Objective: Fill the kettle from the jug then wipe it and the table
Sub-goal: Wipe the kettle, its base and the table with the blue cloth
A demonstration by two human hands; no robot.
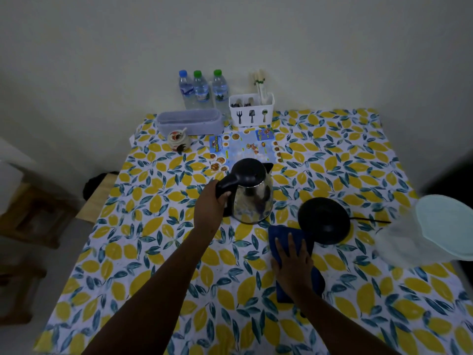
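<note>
- We take the kettle (pixel 252 193) as our landmark: it stands upright on the table (pixel 358 160), lid shut, spout turned away from us and to the right, handle toward our left.
- Our left hand (pixel 210 208) is clenched around that black handle, so the kettle is held, though we cannot tell whether it is lifted or resting.
- The round black base (pixel 323 220) sits just to the right of the kettle, apart from it, with its cord running off further right.
- Our right hand (pixel 291 265) lies flat, fingers spread, pressing the blue cloth (pixel 281 237) onto the table in front of the kettle and to its right; the cloth's far edge touches the base.
- The cloth's long axis runs from us toward the kettle, so a short push up and left would bring it to the steel wall. The right hand is the nearer one for wiping.
- The jug (pixel 419 234), blurred, stands far right of the kettle, beyond the base.
- We judge filling done and wiping under way.
</note>
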